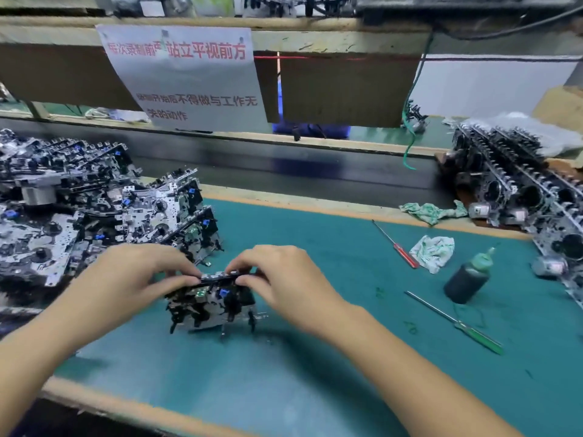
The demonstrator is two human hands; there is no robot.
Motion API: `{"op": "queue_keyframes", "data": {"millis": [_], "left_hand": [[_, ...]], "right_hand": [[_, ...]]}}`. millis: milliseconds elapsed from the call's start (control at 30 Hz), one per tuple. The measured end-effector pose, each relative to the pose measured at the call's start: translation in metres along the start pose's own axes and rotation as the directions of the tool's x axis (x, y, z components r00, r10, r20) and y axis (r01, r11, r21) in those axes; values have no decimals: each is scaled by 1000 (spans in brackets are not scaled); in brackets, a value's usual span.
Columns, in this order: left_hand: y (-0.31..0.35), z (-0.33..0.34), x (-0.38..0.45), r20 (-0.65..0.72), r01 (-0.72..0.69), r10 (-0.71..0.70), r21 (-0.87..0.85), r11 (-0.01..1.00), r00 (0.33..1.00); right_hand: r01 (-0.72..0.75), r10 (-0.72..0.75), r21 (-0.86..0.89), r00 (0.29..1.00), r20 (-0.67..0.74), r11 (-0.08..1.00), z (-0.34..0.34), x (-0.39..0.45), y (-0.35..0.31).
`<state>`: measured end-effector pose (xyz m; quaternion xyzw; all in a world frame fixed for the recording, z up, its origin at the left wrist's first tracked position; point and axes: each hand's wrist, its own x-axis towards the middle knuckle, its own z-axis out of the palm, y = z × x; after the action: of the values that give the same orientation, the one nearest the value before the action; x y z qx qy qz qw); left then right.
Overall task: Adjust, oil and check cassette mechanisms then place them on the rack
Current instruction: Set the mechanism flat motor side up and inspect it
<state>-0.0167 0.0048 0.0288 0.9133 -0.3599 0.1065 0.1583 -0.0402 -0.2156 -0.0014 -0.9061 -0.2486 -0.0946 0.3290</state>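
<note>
A black-and-silver metal cassette mechanism (212, 302) with a small blue part on its top stands on edge on the green-matted tabletop (315, 373), held between both hands. The left hand (142, 272) grips its upper left edge, fingers curled over the top and thumb pressed to the near side. The right hand (284, 275) pinches the upper right edge in the same way, fingertips meeting the black top strip. The mechanism's lower edge and small black legs touch the mat directly beneath the two hands.

Just beyond and to the outside of the left hand lies a heaped pile of silver-and-black cassette mechanisms (79, 209), several with blue tabs; the nearest ones lean close to the left knuckles. Well out from the right hand, at the far right edge, a rack of upright cassette mechanisms (520, 190) stands in close rows.

Between the right hand and that rack lie a thin red-handled screwdriver (397, 244), a crumpled white-and-green cloth (433, 252) just beside its handle, and a dark plastic oil bottle with a green nozzle (470, 277), upright. Nearer to the person than the bottle lies a thin green-handled screwdriver (457, 320). A second crumpled green-and-white rag (432, 211) sits further off, by the rack.

Beyond both hands runs a dark conveyor belt (284, 165), and above it hangs a white paper notice with red Chinese lettering (186, 80).
</note>
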Motion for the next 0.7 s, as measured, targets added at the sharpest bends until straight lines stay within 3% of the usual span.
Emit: {"op": "queue_keyframes", "data": {"millis": [133,233,400,467,533,600,700], "left_hand": [[51,31,52,-54,-282,286,63,957,957],[93,57,87,-121,-407,421,123,905,899],[147,112,111,-389,-572,614,233,787,687],[159,133,105,-458,-603,619,203,772,639],[160,148,98,-477,-621,581,89,779,660],[156,157,91,-427,-584,508,-61,809,748],[148,161,83,-120,-391,372,-310,866,920]], "right_hand": [[-115,103,-67,982,-160,991,-50,-57,39],[-146,99,-125,940,-326,981,-82,-99,62],[-193,80,-192,875,-477,962,-105,-167,86],[-198,77,-196,866,-494,960,-103,-188,91],[-186,62,-199,861,-505,962,-98,-203,93],[-192,69,-184,850,-523,964,-88,-213,93],[-215,114,-148,858,-501,966,-74,-224,90]]}}
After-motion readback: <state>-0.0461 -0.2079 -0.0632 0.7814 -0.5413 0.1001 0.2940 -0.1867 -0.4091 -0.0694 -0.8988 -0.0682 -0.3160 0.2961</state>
